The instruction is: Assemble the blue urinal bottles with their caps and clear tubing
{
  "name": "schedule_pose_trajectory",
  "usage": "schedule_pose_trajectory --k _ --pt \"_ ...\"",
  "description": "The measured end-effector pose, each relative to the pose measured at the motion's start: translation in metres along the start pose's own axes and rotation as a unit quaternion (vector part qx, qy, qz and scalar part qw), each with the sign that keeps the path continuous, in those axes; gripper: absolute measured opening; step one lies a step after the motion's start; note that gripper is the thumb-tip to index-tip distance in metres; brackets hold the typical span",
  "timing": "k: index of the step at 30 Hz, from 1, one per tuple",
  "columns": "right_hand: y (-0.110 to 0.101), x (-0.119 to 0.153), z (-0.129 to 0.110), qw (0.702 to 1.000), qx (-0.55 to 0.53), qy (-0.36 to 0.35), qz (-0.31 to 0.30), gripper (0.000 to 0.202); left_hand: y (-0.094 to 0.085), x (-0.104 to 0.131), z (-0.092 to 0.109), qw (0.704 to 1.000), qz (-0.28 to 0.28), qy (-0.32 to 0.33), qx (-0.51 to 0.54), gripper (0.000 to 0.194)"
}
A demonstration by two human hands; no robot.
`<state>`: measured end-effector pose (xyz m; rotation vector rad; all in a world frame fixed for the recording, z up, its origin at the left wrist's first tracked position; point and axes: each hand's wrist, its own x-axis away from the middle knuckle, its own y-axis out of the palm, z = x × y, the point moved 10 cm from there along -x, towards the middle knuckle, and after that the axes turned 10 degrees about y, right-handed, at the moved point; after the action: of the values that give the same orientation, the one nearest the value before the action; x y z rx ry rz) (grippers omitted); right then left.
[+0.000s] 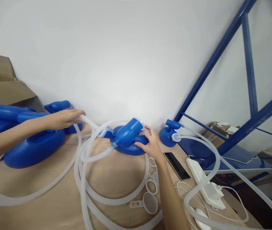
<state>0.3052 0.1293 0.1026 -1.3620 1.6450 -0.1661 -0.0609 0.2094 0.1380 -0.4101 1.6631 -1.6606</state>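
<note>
Head view: a blue bottle lay on the brown table near the wall.
The left hand closed its fingers around a pale tube; the right hand, thumb and fingers spread wide, touched the bottle's right side.

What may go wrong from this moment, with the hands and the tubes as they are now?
The left hand seems to hold a pale tube beside overlapping loops; a pull might tangle them or shift the blue container at the right hand.

The right forearm is close to small translucent parts and could sweep them aside.

Another tube crosses the power strip in this view and might catch the charger.
</note>
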Motion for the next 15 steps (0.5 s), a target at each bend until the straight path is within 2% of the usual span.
schedule_pose_trajectory --k 3,6,8,10,12,15 --pt "-0.002 -0.003 0.018 0.997 -0.028 0.06 0.033 0.063 -0.027 0.008 -0.005 0.998 0.043 -0.042 -0.021 0.061" --pt "0.015 -0.003 0.028 0.993 -0.023 0.111 -0.02 0.081 -0.046 0.01 0.003 0.998 0.053 -0.045 0.011 0.07" --pt "0.024 -0.004 0.029 0.991 -0.022 0.118 -0.057 0.072 -0.058 0.011 0.01 0.996 0.067 -0.047 0.043 0.075" --pt "0.021 -0.006 0.029 0.99 -0.047 0.122 -0.055 0.054 -0.068 0.014 0.012 0.992 0.083 -0.061 0.066 0.082" --pt "0.007 -0.01 0.032 0.987 -0.088 0.129 -0.019 0.04 -0.074 0.018 0.011 0.989 0.094 -0.079 0.08 0.089" --pt "-0.019 -0.013 0.036 0.98 -0.135 0.137 0.043 0.034 -0.077 0.026 0.006 0.983 0.108 -0.112 0.096 0.095"
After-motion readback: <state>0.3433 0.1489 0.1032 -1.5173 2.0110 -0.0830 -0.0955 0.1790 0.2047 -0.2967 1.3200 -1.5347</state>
